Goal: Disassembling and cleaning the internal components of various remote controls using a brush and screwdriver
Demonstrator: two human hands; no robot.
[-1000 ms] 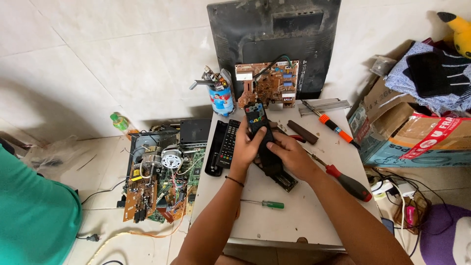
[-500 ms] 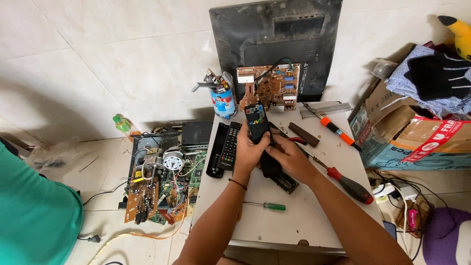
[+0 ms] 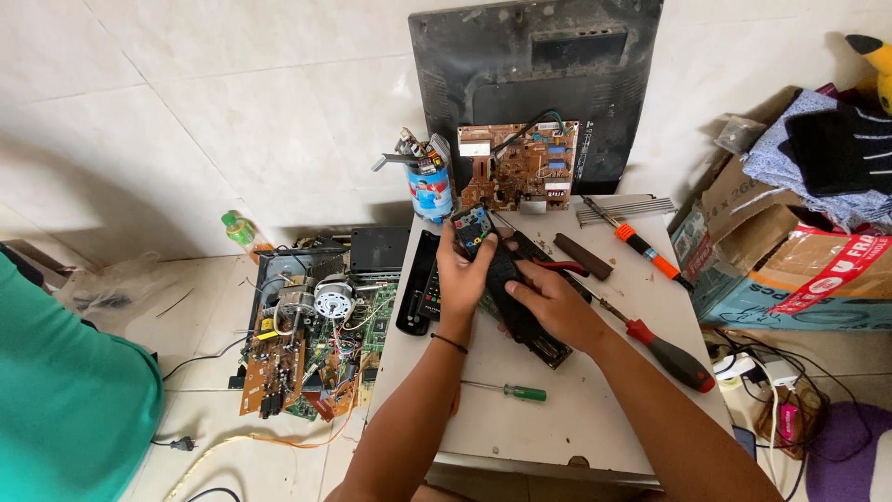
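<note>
Nearest me on the table point(image 3: 557, 418) lies a green screwdriver point(image 3: 506, 390), untouched. Past it, my left hand point(image 3: 462, 270) has its grip clenched round the upper end of a black remote control point(image 3: 492, 270), while my right hand point(image 3: 546, 299) clamps the lower end. The remote's long axis runs away from me, tilting left. Beyond stand a brown circuit board point(image 3: 520, 165) and a black television back point(image 3: 534, 79).

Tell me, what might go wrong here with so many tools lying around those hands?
The long black remote-control body is held above the white tabletop by the left hand and right hand; a slip could drop it. The right forearm lies close to the red-handled screwdriver and might nudge it toward the table edge.
</note>
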